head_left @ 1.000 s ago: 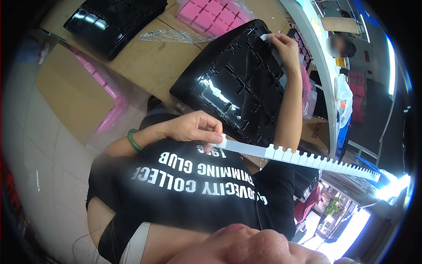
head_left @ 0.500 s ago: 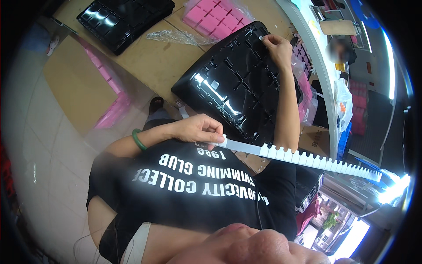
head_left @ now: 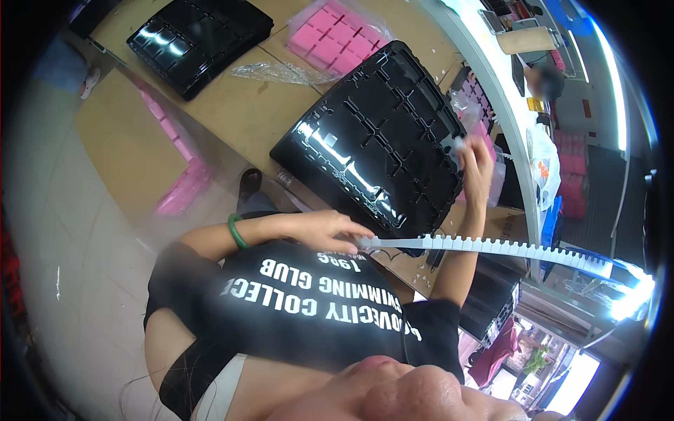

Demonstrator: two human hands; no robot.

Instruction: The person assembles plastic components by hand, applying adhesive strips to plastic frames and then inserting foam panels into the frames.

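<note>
My left hand (head_left: 326,230), with a green bangle above its wrist, pinches the near end of a long white strip of notched tabs (head_left: 505,247). The strip stretches off to the right across my right forearm. At the right edge of a glossy black moulded plastic tray (head_left: 379,133), my right hand (head_left: 477,165) has its fingers bent around a small, blurred white piece (head_left: 460,142). That piece looks like a tab of the same kind. A small pale square (head_left: 330,140) shows on the tray's left part.
Cardboard (head_left: 210,116) covers the work surface. Another black tray (head_left: 200,42) lies at the far left, beside crumpled clear film (head_left: 281,72) and pink foam blocks (head_left: 337,35). A white-edged bench (head_left: 495,77) curves along the right, where another person sits farther off.
My right hand has come from the tray's far right corner down along its right edge, towards me. The left hand has shifted slightly right and nearer, the strip with it.
</note>
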